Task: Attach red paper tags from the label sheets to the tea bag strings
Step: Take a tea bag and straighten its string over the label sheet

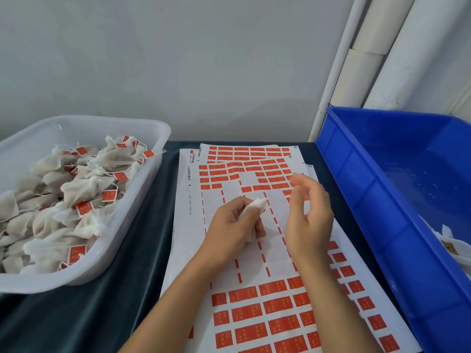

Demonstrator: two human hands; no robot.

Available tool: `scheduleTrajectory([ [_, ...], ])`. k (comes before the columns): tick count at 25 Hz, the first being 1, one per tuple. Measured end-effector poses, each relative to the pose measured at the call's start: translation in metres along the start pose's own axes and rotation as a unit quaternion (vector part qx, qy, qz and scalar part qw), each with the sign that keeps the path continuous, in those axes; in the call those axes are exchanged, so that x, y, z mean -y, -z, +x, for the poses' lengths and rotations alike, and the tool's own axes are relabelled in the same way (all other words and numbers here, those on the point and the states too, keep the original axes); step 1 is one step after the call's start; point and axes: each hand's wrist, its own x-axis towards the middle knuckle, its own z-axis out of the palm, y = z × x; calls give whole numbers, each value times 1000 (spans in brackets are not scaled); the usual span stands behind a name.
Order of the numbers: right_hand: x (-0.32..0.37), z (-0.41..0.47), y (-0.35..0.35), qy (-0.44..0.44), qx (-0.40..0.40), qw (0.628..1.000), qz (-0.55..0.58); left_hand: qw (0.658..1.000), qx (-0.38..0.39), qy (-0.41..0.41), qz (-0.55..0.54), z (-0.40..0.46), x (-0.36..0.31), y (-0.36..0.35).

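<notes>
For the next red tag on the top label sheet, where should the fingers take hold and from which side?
Probably a corner of a red tag in the first full row below the peeled strip, approached from above and the far side. That edge borders bare backing on the label sheet, so a fingertip of the right hand could lift it.

red tags (pixel 272 287), blue bin (pixel 397 200)
</notes>
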Motion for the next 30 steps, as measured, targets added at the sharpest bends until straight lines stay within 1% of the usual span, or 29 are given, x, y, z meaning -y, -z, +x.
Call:
scheduleTrajectory([
  [2, -1, -2, -2, 61, 72, 995, -11, 1000, 1, 0, -13, 1, 1, -1],
  [4, -2, -4, -6, 56, 145, 987, -37, 1000, 3, -8, -22, 2, 1, 0],
  [5, -3, -5, -7, 38, 161, 985, -45, 1000, 5, -11, -22, 2, 0, 0],
  [7, -4, -5, -7, 12, 155, 987, -45, 999, 18, -13, -28, 1, -1, 0],
  [11, -3, -2, -3, 27, 91, 995, -16, 995, 57, 21, -84, -3, 0, 4],
  [14, -4, -3, -3, 42, 41, 998, -4, 997, 57, 25, -40, -2, 1, 4],
  [16, -4, -3, -3, 48, 29, 998, -5, 997, 68, 24, -32, -1, 0, 2],
  [18, -2, -3, -4, 44, 41, 998, -15, 996, 75, 31, -41, -1, -1, 1],
  [20, -2, -3, -5, 27, 64, 997, -27, 994, 70, 40, -71, -1, -2, 4],
  [23, -4, -3, -5, 6, 100, 995, -21, 979, 54, 58, -190, -1, -2, 8],
  [26, -5, -5, -7, 27, 123, 992, -26, 954, 36, 82, -288, 0, -2, 12],
  [30, -7, -8, -10, 52, 142, 988, -40, 939, 21, 101, -327, 1, -1, 13],
])
